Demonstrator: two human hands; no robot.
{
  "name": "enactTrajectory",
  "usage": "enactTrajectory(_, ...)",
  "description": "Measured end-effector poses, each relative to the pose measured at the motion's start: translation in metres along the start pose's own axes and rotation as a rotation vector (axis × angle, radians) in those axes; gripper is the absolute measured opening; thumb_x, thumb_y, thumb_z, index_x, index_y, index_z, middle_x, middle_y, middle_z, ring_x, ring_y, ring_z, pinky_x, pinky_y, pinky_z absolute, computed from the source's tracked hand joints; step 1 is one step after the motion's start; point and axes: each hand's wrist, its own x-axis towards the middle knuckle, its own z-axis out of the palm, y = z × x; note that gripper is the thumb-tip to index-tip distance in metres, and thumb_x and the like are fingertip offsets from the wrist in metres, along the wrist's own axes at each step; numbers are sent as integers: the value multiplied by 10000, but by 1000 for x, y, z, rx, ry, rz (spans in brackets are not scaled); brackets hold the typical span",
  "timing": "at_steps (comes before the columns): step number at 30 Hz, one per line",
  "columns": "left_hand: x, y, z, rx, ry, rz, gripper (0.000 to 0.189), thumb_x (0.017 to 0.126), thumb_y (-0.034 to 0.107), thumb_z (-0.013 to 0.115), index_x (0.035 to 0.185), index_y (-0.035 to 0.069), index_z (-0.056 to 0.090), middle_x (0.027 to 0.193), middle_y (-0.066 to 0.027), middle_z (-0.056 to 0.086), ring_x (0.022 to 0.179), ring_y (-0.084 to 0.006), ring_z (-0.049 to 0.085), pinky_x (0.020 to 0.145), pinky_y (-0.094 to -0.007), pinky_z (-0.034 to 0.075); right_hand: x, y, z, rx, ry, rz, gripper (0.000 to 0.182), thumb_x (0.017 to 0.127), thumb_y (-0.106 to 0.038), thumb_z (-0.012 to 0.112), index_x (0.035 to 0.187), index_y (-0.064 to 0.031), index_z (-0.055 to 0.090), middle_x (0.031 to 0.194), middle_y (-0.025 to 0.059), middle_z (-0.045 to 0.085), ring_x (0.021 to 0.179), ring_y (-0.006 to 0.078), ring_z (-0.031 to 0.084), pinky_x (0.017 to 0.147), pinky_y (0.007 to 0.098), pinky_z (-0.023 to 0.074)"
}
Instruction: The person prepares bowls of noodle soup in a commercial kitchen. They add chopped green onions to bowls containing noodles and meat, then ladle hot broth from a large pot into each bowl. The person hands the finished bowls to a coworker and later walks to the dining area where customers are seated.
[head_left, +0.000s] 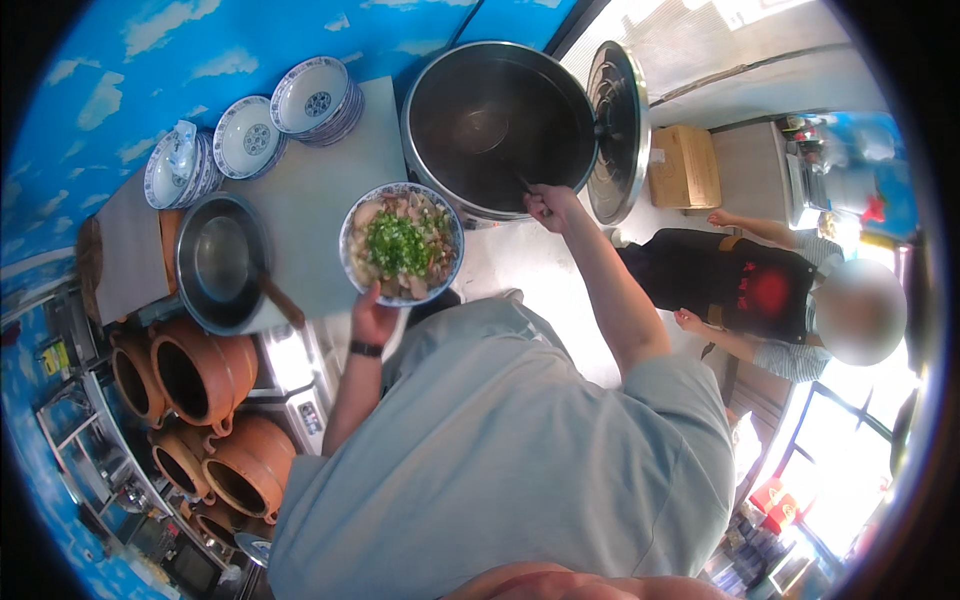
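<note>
My left hand (375, 316) grips the near rim of a blue-and-white patterned bowl (347, 259). Sliced meat (373, 212) fills the bowl, topped by a heap of chopped green onion (401, 244). On the right, my right hand (551, 208) is closed around a thin dark handle (523, 182) at the near rim of a large steel stockpot (591, 169). The handle runs down into the pot, and its far end is hidden in the dark liquid (480, 97). The bowl is just left of the pot.
Stacked patterned bowls (319, 97) stand along the wall on a pale counter (315, 202). A metal basin (217, 255) has a wooden handle (281, 300) across its rim. Clay pots (217, 367) sit lower left. A pot lid (619, 135) leans upright beside the stockpot. Someone in a dark apron (727, 274) stands right.
</note>
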Motion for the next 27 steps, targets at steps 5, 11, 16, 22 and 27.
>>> enactTrajectory(5, 52, -6, 9, -2, -39, -21, 598, 899, 181, 636, 1425, 47, 386, 1416, -109, 494, 1314, -287, 452, 1131, -469, 324, -104, 11, -21, -201, -137, -155, 123, 972, -43, 495, 975, 80, 503, 777, 87, 510, 544, 63, 408, 413, 171, 293)
enactTrajectory(11, 120, -8, 30, 6, -47, -72, 547, 870, 165, 684, 1356, 44, 467, 1361, -117, 541, 1288, -290, 477, 1118, -475, 342, -196, 23, -40, -230, -240, -292, 188, 982, -56, 493, 1088, 97, 523, 804, 77, 519, 565, 48, 395, 418, 158, 282)
enactTrajectory(16, 145, -25, 40, 45, 44, -56, 497, 832, 192, 737, 1267, 57, 537, 1261, -91, 601, 1218, -258, 524, 1082, -432, 377, -257, 30, -56, -348, -291, -394, 272, 989, -65, 487, 1209, 90, 524, 812, 62, 528, 559, 26, 365, 417, 144, 281)
enactTrajectory(22, 162, -32, 56, 33, 18, -31, 457, 849, 175, 717, 1261, 73, 550, 1253, -85, 602, 1190, -252, 541, 1067, -429, 398, -293, 39, -58, -462, -246, -458, 235, 986, -63, 494, 1174, 71, 542, 777, 33, 525, 540, 15, 354, 399, 142, 257)
enactTrajectory(27, 170, -33, 58, 59, 24, -70, 486, 854, 206, 727, 1279, 71, 534, 1261, -72, 592, 1201, -242, 532, 1073, -405, 391, -305, 43, -61, -551, -190, -471, 235, 989, -76, 500, 1169, 67, 546, 761, 22, 520, 523, 10, 344, 392, 147, 252)
